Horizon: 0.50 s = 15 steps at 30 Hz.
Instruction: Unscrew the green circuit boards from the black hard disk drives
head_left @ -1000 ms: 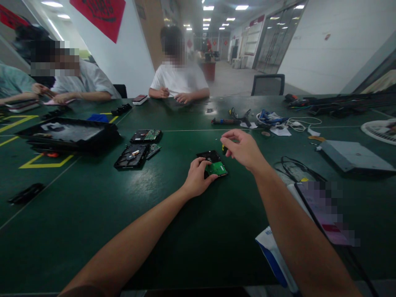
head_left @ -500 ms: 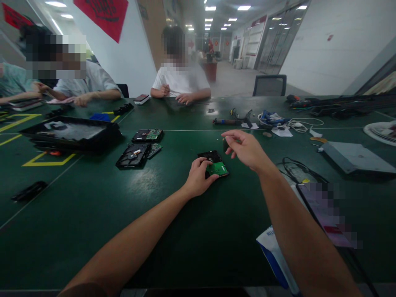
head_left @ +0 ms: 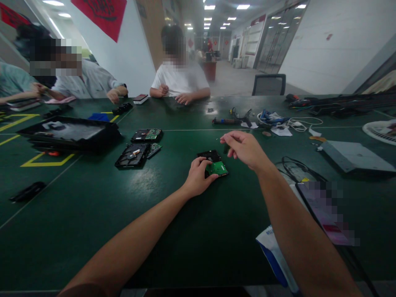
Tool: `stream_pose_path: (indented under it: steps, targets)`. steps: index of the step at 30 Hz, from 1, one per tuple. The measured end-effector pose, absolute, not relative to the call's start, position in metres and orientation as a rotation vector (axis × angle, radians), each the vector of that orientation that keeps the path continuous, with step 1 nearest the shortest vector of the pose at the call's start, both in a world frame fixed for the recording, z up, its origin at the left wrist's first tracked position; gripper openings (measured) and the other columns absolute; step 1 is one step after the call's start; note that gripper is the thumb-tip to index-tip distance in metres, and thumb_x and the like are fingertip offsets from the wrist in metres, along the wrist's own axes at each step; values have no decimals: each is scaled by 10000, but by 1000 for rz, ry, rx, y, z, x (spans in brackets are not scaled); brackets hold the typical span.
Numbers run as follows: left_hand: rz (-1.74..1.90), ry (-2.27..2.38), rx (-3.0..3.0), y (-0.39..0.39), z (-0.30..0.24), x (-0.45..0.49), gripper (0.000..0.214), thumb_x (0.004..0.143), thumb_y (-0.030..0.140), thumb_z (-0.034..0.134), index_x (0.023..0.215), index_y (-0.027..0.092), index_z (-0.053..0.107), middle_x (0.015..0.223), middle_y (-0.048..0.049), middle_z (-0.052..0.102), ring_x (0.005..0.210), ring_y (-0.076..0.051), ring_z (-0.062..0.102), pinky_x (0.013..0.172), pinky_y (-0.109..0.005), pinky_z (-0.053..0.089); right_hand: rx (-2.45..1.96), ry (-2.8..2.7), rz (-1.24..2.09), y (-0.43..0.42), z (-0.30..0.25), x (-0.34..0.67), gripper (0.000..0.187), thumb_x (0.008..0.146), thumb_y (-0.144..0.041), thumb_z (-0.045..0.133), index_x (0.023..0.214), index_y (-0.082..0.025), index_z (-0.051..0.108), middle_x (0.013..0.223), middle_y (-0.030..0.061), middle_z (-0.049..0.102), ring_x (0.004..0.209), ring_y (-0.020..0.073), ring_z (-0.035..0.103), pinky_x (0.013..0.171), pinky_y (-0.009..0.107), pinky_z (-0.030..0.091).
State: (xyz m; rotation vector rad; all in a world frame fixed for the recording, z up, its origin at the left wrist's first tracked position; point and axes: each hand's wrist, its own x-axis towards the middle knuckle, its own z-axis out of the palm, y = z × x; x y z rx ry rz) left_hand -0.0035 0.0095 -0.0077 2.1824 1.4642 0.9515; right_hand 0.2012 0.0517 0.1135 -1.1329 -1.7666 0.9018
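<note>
A small black hard drive (head_left: 212,156) with a green circuit board (head_left: 218,168) on top lies on the green table (head_left: 154,214). My left hand (head_left: 198,178) grips its near left edge, fingers curled onto it. My right hand (head_left: 245,148) hovers just to the right of and above the drive, its fingers pinched round a small dark tool (head_left: 226,147), probably a screwdriver, whose tip is hidden.
Two more opened drives (head_left: 132,155) (head_left: 147,135) lie to the left, beside a black tray (head_left: 66,133). Cables and tools (head_left: 272,119) sit at the back right, a grey flat box (head_left: 355,156) and a phone (head_left: 324,210) to the right. People sit across the table (head_left: 179,78).
My right hand has dropped slightly and turned, so the tool's yellow part no longer shows. My left hand has stayed on the drive. A person at the far left moved an arm.
</note>
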Motion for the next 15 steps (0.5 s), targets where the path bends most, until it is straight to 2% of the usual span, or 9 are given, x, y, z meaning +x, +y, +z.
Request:
stream_pose_path:
  steps: [5, 8, 12, 15]
  targets:
    - [962, 1460, 2197, 11, -10, -4, 504, 879, 423, 774, 1304, 209, 607, 1428, -159, 496, 1421, -347, 427, 1187, -549, 389, -1043, -1629, 1111, 51, 114, 199, 233, 1011, -359, 554, 1150, -225, 685, 1090, 68, 700, 655, 120, 688, 569, 271, 552]
    - [979, 1457, 2196, 11, -11, -3, 502, 871, 423, 783, 1295, 218, 608, 1420, -153, 500, 1415, -346, 437, 1184, -553, 391, -1048, -1596, 1119, 51, 114, 199, 231, 1010, -321, 538, 1177, -232, 670, 961, 47, 689, 675, 137, 695, 607, 286, 572]
    - [968, 1466, 2187, 10, -9, -4, 498, 873, 414, 783, 1296, 223, 605, 1435, -150, 492, 1428, -350, 426, 1193, -556, 381, -1152, -1693, 920, 54, 113, 202, 216, 938, -395, 662, 1058, -220, 701, 890, 47, 711, 651, 148, 646, 523, 273, 502]
    - [962, 1464, 2187, 9, -8, -4, 493, 878, 412, 779, 1301, 229, 604, 1436, -149, 495, 1426, -350, 430, 1195, -557, 381, -1269, -1666, 770, 55, 113, 204, 216, 860, -407, 750, 920, -208, 692, 857, 59, 723, 652, 160, 628, 532, 289, 481]
